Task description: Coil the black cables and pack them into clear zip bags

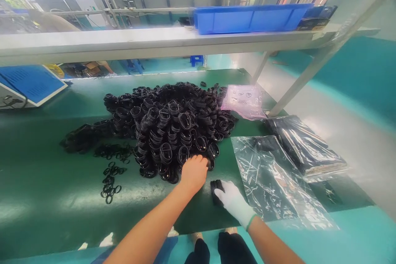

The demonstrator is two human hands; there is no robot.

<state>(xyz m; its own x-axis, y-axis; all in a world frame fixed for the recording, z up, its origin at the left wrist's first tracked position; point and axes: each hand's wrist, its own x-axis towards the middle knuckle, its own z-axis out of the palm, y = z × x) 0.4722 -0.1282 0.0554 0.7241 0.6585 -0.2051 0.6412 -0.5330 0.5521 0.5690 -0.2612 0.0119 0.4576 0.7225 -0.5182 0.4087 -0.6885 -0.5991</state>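
A large heap of black oval coils (173,123), which look like bundled cables, lies on the green table (40,165). At the heap's near right edge is my bare left hand (195,172), its fingers curled down against the coils; its fingertips are hidden, so what they hold is not clear. Close by on the right, my right hand (232,200) in a white glove grips a small row of black coils (217,192) standing side by side just above or on the tabletop. Small loose black rings (109,181) lie left of the heap.
To the right lie a clear plastic bag (272,181), a filled bag of black items (306,144) and a pinkish bag (243,101). A shelf (123,43) crosses above the table, carrying a blue bin (250,20). A blue-topped box (34,84) stands at the left.
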